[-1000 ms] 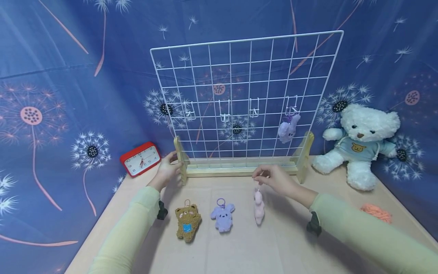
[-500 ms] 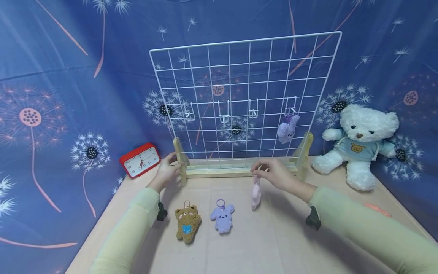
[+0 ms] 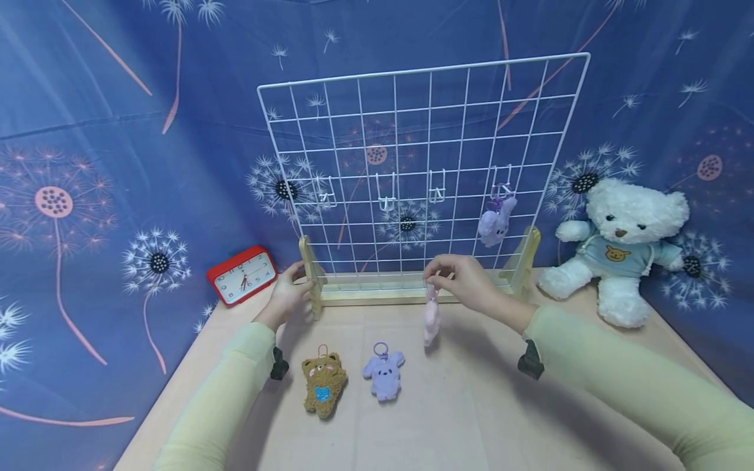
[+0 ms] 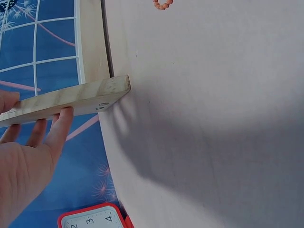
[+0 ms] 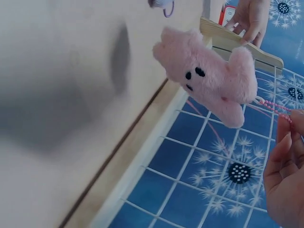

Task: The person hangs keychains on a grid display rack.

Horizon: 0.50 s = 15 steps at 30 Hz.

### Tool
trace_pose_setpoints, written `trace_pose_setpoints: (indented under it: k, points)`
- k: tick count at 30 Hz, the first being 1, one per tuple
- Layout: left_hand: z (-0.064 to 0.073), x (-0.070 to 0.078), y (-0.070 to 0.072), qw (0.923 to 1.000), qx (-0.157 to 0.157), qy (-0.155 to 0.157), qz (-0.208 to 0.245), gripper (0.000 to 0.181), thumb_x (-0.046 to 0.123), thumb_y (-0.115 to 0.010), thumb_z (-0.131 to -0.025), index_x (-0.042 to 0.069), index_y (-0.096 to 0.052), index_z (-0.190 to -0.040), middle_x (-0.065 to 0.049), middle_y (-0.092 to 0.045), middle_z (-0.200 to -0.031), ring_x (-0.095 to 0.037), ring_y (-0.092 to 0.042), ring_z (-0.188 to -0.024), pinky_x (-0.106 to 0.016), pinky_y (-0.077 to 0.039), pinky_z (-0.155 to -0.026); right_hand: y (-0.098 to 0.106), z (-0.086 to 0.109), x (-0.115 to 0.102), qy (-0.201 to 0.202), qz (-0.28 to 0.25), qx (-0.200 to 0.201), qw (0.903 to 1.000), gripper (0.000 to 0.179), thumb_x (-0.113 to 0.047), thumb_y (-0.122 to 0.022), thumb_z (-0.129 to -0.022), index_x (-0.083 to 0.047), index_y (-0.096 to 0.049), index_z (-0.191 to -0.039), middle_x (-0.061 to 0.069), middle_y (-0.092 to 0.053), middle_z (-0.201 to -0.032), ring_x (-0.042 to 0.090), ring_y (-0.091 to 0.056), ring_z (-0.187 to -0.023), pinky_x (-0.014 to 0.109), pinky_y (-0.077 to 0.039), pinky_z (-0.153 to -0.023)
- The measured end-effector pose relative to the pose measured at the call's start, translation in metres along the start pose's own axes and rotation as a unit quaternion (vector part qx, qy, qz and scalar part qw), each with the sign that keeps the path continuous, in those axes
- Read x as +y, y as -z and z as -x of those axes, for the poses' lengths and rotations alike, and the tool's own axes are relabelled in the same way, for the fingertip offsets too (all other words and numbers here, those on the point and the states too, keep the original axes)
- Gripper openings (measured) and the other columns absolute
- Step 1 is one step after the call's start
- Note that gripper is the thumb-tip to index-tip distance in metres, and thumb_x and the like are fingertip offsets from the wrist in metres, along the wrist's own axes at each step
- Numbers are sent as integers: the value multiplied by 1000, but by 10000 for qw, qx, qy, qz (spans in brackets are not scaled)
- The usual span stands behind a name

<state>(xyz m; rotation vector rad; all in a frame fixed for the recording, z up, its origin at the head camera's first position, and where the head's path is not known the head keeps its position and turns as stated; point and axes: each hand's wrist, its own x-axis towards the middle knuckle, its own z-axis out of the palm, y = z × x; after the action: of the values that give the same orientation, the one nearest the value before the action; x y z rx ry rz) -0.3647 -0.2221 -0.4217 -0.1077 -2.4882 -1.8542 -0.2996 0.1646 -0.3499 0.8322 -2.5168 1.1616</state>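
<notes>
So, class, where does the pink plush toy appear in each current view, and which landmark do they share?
Head: the pink plush toy hangs just below the right hand, slightly right of centre.
Left wrist: not in it.
Right wrist: upper middle, tilted, black face marks showing.
Shared landmark: the white wire grid, in all three views.

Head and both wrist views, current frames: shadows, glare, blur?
Head: soft shadows across the table, no harsh glare. Left wrist: broad dim shadow, with streaks beside the wooden foot. Right wrist: one small dark shadow patch plus a broader, fainter one; the table there looks slightly soft, but the pink plush has a readable face.
</notes>
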Motion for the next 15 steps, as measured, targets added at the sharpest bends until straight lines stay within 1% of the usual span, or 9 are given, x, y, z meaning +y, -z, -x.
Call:
trace_pose_setpoints:
  k: [3, 7, 12, 15]
  points:
    - [0, 0, 0, 10000, 25, -13, -35, 62, -3, -58, -99, 0, -34, -156, -30, -45, -148, -43, -51, -130, -49, -43, -110, 3, -5, -7, 79, 175, 20, 9998, 12, -2, -73, -93, -14, -75, -92, 2, -74, -92, 15, -65, -78, 28, -53, -64]
    - [0, 1, 1, 10000, 33, -56, -65, 61, -3, -58, -99, 0, -34, -156, -31, -45, -147, -44, -50, -130, -49, -42, -111, 9, -11, -16, 200, 292, 115, 9993, 10, -3, -74, -93, -14, -75, -93, 0, -74, -94, 14, -65, -79, 29, -51, -65]
    - [1, 0, 1, 9999, 4, -66, -88, 62, -3, -58, -99, -1, -34, -156, -31, -44, -148, -45, -49, -132, -50, -41, -112, 18, -19, -27, 366, 419, 330, 9979, 9, -2, -74, -92, -10, -75, -96, 3, -73, -96, 16, -64, -79, 30, -50, -64]
    - [1, 0, 1, 9999, -1, -68, -83, 62, -3, -58, -99, 0, -34, -156, -31, -44, -148, -45, -48, -132, -51, -41, -112, 25, -23, -33, 347, 470, 447, 9973, 10, -1, -73, -93, -10, -75, -97, 2, -72, -98, 17, -63, -80, 30, -50, -62]
